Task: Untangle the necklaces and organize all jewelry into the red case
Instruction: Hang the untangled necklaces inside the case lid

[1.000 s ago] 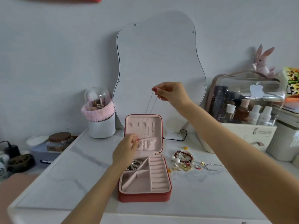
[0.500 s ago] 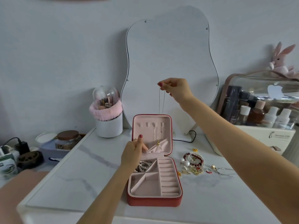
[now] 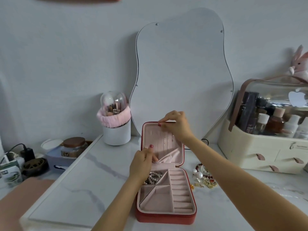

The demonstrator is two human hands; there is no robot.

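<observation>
The red case (image 3: 164, 217) lies open on the marble table, its pink lid standing upright. At the lid's top edge my right hand (image 3: 176, 124) pinches the top of a thin necklace chain (image 3: 167, 143), which hangs down the lid's inner face. My left hand (image 3: 144, 161) holds the lid's pink elastic pocket (image 3: 170, 156) pulled outward, thumb up against the lid. A beaded bracelet (image 3: 154, 176) lies in the tray's upper-left compartment, partly hidden by my left wrist. Loose jewelry (image 3: 204, 177) with pearls, red beads and gold pieces sits right of the case.
A wavy mirror (image 3: 180, 72) leans on the wall behind the case. A white brush holder (image 3: 116, 132) stands at its left, with a jar (image 3: 74, 146) further left. A cosmetics organizer (image 3: 266, 142) fills the right side. A thin chain (image 3: 290, 193) lies near the right edge.
My right hand has dropped from high above the case to the lid's top edge, bringing the chain down flat against the lid. My left hand stays at the pocket.
</observation>
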